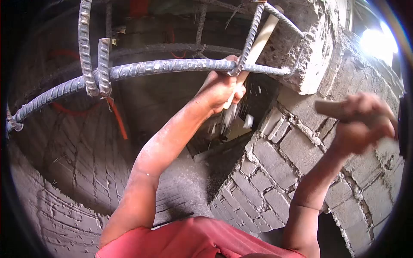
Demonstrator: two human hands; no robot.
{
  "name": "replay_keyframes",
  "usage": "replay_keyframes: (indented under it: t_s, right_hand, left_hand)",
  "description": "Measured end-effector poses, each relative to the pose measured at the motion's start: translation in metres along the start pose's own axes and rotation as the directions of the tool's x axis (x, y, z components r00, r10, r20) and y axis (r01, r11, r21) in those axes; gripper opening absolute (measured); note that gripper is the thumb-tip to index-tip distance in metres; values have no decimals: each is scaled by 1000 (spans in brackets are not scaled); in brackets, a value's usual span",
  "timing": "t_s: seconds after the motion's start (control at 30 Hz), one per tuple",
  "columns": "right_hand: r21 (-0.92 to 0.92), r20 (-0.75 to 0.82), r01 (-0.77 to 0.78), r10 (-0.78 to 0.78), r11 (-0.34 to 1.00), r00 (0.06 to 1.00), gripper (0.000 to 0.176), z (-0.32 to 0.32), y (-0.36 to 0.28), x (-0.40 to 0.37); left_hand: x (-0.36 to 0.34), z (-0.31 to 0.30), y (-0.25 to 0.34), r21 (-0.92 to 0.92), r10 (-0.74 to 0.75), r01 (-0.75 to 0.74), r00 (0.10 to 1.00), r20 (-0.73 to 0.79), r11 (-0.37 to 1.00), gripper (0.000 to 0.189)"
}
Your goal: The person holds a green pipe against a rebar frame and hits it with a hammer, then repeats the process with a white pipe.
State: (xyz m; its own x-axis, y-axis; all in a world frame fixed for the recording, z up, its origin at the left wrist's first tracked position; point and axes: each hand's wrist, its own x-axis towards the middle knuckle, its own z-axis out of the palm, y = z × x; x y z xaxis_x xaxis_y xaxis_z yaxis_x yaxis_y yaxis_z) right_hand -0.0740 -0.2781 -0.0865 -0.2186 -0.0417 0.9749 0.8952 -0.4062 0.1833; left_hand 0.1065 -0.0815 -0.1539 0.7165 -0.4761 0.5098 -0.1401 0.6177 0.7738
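Left hand (223, 90): clamped round a pale rod tool (258, 41), just under the horizontal rebar (172, 66), with the knuckles touching it.
Right hand (365, 124): closed on a wooden handle (329, 107), well right of the rebar and blurred; the handle's head is out of sight.
Block wall (275, 172): below the rebar's right end, with chips flying beside the tool.
Risk: a swing that misses could strike the left knuckles or glance off the rebar. Chips could reach the eyes, and the broken concrete (305, 51) at the rebar's right end could drop.
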Motion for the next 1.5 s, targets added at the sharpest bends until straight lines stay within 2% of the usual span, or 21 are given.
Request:
replay_keyframes:
  t_s: [0.07,0.13,0.17,0.2,0.23,0.37,0.43,0.5,0.57,0.6,0.63,0.7,1.03,1.1,1.13,1.17,1.23,1.3,1.33,1.37,1.5]
  right_hand:
    - [141,24,119,-124,983,992,48,-3,-3,7]
    - [458,151,-20,-56,889,987,46,1,16,-3]
    - [-352,-107,55,-98,934,989,46,5,62,-35]
    - [-719,352,354,-126,598,928,44,-13,93,-51]
    - [-696,146,-416,683,585,715,39,9,73,-43]
    - [-462,100,-495,598,736,795,37,10,42,-33]
    - [-358,113,-185,239,915,964,41,-6,41,-36]
    - [-14,-41,-132,131,991,990,50,9,19,-19]
    - [318,33,41,-55,947,998,61,3,29,-11]
    - [248,-2,13,-12,969,1000,55,8,38,-14]
    - [-357,109,11,30,934,994,52,4,56,-26]
    - [-775,254,-200,585,600,770,43,6,62,-15]
    - [-75,169,-18,30,997,985,48,8,52,-22]
    - [-492,278,-208,378,846,883,45,-29,82,-31]
    - [-730,314,-98,458,677,832,42,-8,69,-14]
    - [-834,196,-246,683,493,704,40,-6,68,-7]
    - [-719,261,-145,458,680,850,37,-4,68,-9]
    - [-461,174,-383,504,801,846,37,-8,59,-24]
    - [-387,180,-347,440,854,880,36,-19,64,-35]
    - [-310,180,-308,374,899,910,36,-30,69,-48]
    - [-38,-22,-408,407,912,913,55,-28,28,-102]
  left_hand:
    - [3,-2,-3,-16,1,0,1000,24,1000,24]
    - [6,-3,-4,49,-2,1,1000,21,999,23]
    - [5,-1,-4,114,2,-4,1000,13,994,22]
    - [2,5,0,134,-2,7,999,-42,991,21]
    - [0,6,0,81,6,-4,999,-33,997,20]
    - [1,-1,-1,144,3,1,1000,-26,990,25]
    - [8,-8,-4,167,29,-32,999,22,986,35]
    - [10,-8,-4,182,53,-57,998,26,982,40]
    - [10,-7,-2,170,44,-52,998,48,984,45]
    - [9,-6,-2,142,33,-40,998,49,989,43]
    - [6,-3,-1,112,25,-30,999,48,993,41]
    - [11,-7,-3,124,38,-43,998,42,991,40]
    - [1,-8,7,330,-49,29,998,50,943,28]
    - [2,-10,3,323,-66,42,996,64,945,28]
    - [1,-10,3,420,-13,5,1000,15,907,27]
    - [-2,-12,1,519,26,-6,999,-30,855,27]
    - [7,-13,8,424,-6,-22,998,65,905,26]
    - [12,-15,-6,485,84,-45,995,-60,873,22]
    - [24,-25,-22,472,293,-263,956,11,841,23]
    - [50,-45,-43,643,641,-582,747,179,499,27]
    - [61,-33,-60,820,729,-488,671,134,298,42]
